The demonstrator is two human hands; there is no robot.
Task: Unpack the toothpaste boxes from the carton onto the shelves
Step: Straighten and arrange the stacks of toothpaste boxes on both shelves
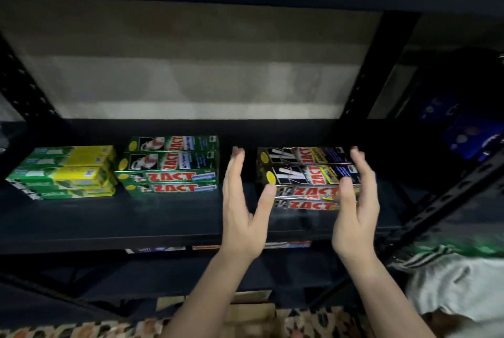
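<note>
toothpaste boxes sit in three groups along one dark shelf (136, 217) of a black metal rack. black zact pack (305, 176) lies on the right part of the shelf, a wrapped bundle of boxes two high and two deep, its long side facing out. right hand (354, 201) stands upright at the pack's right end, fingers (360, 163) straight along that end and thumb laid across the front face, so it rests against the pack rather than curling round it. left hand (242, 201) is held upright just left of the pack, fingers straight and spread from the thumb, whose tip touches the pack's front left corner; the other fingers are apart from it and hold nothing. green zact pack (170, 164) lies in the middle of the shelf, just left of the left hand. green and yellow boxes (65, 171) are stacked at the left end, near the green pack but not touching it. carton (251, 313) shows only as a brown flap low between the forearms, below the shelf. more boxes (155, 250) peek out on the shelf underneath.
</note>
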